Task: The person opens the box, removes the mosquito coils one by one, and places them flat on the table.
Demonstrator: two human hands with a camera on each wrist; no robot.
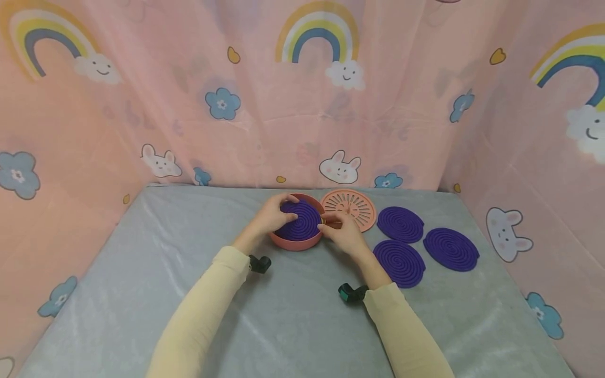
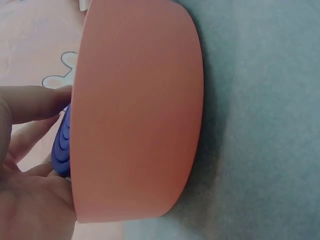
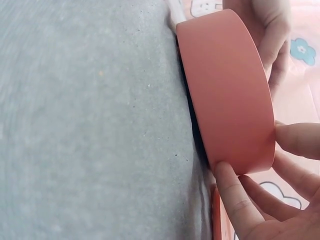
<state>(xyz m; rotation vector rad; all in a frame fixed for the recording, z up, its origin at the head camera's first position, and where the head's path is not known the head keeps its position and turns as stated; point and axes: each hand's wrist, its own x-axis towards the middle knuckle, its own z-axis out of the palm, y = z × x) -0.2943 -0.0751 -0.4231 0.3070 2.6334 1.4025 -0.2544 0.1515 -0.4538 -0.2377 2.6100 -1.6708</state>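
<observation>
A purple spiral mosquito coil (image 1: 302,223) lies at the mouth of a round pink box (image 1: 296,244), which stands on the table. My left hand (image 1: 274,215) pinches the coil, its thumb on the coil and its fingers at the far-left edge. In the left wrist view, only a tilted sliver of the coil (image 2: 62,145) shows past the box wall. On the right side, my right hand (image 1: 346,235) holds the box by rim and wall; its fingers (image 3: 235,197) touch the outside wall in the right wrist view. Something small and yellowish by those fingertips is too small to tell.
A slotted pink lid (image 1: 366,212) lies behind my right hand. To its right are three more purple coils: one at the back (image 1: 400,224), one in front (image 1: 399,263), one farthest right (image 1: 451,249). A grey cloth (image 1: 293,325) covers the table; a patterned pink curtain (image 1: 264,142) surrounds it.
</observation>
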